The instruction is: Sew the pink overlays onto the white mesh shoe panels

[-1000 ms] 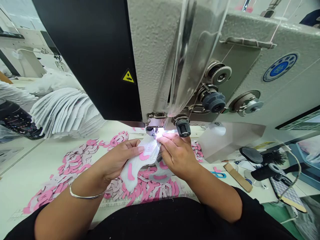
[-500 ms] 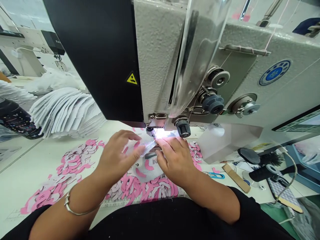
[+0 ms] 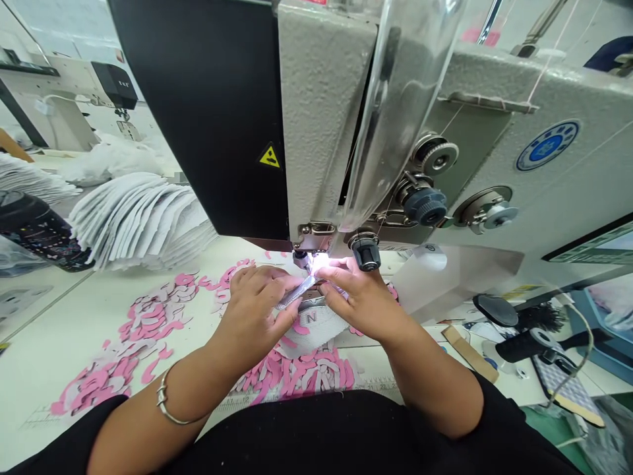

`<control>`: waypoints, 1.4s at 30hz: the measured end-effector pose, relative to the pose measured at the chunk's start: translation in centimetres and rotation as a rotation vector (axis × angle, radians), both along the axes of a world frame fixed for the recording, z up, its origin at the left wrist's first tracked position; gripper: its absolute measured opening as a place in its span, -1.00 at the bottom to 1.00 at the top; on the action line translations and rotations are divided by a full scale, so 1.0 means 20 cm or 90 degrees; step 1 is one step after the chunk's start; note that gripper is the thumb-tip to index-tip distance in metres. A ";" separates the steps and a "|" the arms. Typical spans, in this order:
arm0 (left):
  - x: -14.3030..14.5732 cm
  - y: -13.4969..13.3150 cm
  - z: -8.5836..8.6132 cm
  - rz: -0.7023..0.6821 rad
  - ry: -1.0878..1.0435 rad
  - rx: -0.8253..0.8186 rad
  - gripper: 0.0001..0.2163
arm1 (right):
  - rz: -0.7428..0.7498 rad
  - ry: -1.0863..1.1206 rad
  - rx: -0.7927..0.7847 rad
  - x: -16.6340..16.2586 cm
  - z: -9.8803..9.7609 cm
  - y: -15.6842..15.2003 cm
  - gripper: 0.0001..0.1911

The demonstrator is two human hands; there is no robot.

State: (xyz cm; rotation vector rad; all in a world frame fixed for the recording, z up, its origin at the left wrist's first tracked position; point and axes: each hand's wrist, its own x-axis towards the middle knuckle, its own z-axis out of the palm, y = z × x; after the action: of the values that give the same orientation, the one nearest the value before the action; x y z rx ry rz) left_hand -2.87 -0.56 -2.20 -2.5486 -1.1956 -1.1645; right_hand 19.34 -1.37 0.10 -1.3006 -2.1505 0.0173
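A white fabric piece (image 3: 316,335) with a grey N mark and a few pink curved patches lies under the sewing machine's lit needle area. A silvery edge (image 3: 299,291) of it stands folded up near the needle. With thumb and fingers, my left hand (image 3: 262,300) grips this edge from the left. My right hand (image 3: 363,297) pinches the fabric just right of the needle, its index fingertip close to the presser foot. The exact hold of the right fingertips is washed out by the bright lamp. The sewing machine head (image 3: 321,125) rises directly above both hands.
Pink and white curved pieces (image 3: 297,373) lie heaped before me, and more pieces (image 3: 153,310) spread to the left. A fanned stack of white fabric (image 3: 141,221) stands behind them beside a dark bottle (image 3: 42,227). Right of the machine lie a brown strip (image 3: 469,353) and a black brush (image 3: 544,315).
My left hand has come down and right onto the silvery edge. My right hand has shifted slightly right and up, and the fabric has turned, showing more of the N mark. The view moved slightly.
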 end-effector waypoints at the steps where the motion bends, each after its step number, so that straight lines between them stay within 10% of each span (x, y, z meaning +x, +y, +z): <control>1: 0.00 0.00 0.00 -0.002 -0.001 -0.003 -0.78 | 0.008 0.004 -0.008 0.01 0.00 0.00 -0.70; 16: -0.03 0.10 -0.03 0.029 -0.037 0.069 -0.82 | -0.023 -0.074 0.054 -0.03 -0.03 -0.04 -0.58; 27: -0.01 0.15 -0.18 0.027 -0.165 0.026 -0.71 | 0.018 0.078 0.306 -0.10 -0.27 -0.02 -0.52; 42: -0.02 0.09 -0.21 -0.025 -0.112 0.068 -0.69 | 0.032 0.088 0.325 -0.11 -0.30 -0.03 -0.44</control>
State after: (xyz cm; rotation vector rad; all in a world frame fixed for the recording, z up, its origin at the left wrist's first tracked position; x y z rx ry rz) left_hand -3.18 1.22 -6.48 -2.4449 -1.0877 -1.4458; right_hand 17.06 -2.01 -5.93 -0.9194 -1.9003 -0.3852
